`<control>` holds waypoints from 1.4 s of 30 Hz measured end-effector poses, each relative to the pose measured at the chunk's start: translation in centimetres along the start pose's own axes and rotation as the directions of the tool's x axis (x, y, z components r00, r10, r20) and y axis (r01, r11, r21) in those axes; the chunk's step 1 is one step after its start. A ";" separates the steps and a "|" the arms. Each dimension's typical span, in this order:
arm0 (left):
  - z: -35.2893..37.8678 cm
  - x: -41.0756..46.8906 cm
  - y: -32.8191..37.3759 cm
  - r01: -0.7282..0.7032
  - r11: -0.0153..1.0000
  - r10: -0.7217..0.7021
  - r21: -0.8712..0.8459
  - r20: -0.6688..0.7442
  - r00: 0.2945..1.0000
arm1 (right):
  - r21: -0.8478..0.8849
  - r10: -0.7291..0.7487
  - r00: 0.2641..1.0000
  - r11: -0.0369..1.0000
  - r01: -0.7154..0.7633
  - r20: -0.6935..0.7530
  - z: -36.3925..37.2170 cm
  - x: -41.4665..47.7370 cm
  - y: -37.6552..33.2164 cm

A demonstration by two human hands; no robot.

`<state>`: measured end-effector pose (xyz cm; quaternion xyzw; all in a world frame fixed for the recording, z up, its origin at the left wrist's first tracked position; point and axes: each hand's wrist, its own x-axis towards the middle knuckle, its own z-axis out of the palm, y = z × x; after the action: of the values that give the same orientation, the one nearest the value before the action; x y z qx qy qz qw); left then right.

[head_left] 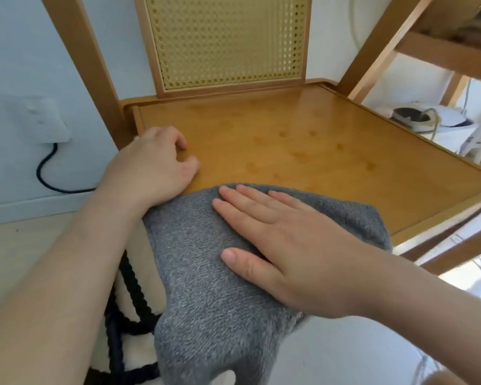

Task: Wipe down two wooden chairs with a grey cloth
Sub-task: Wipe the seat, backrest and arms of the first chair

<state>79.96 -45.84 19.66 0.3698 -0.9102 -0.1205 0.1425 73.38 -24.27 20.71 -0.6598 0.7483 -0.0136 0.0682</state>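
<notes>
Chair (303, 140) of honey-coloured wood filled most of the view, its flat seat bare and glossy across the far half and its woven cane back panel (228, 40) rising upright behind. Grey cloth (206, 273), thick and fleecy, lay over the near edge of the seat, part resting on the wood and the rest hanging down toward the camera. The right hand (286, 254) pressed flat on top of the cloth, palm down, its fingers (242, 198) straight and only slightly spread, gripping nothing. The left hand (156, 168) rested on the seat's left side just beside the cloth, its fingers curled loosely down against the wood and closed on nothing. A second wooden frame (428, 51) stood just to the right of the chair, with a white appliance (444, 126) low behind it. On the left wall a white socket (39, 120) held a black cable (47, 173) that looped down toward the floor.
</notes>
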 end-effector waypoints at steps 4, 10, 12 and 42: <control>-0.4 -2.8 0.5 -0.129 0.992 0.128 -0.004 -0.075 0.989 | 0.012 0.038 0.999 0.999 -0.038 0.017 0.5 1.9 -0.6; 0.1 -6.4 4.4 -0.320 0.929 0.335 -0.189 0.056 0.940 | 0.048 -0.116 0.987 0.991 0.122 -0.115 0.2 2.1 0.4; 0.7 -5.6 4.3 -0.225 0.974 0.217 0.012 0.216 0.952 | 0.035 -0.056 0.997 0.998 0.058 -0.056 0.1 -0.2 2.7; 1.8 -2.8 1.5 0.390 0.549 -0.469 -0.740 0.114 0.876 | 0.049 -0.014 1.000 0.999 0.014 0.008 0.3 6.3 -0.2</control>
<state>80.34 -42.58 18.01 0.4951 -0.6533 -0.4936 0.2905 72.87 -30.48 19.89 -0.6631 0.7429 -0.0296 0.0871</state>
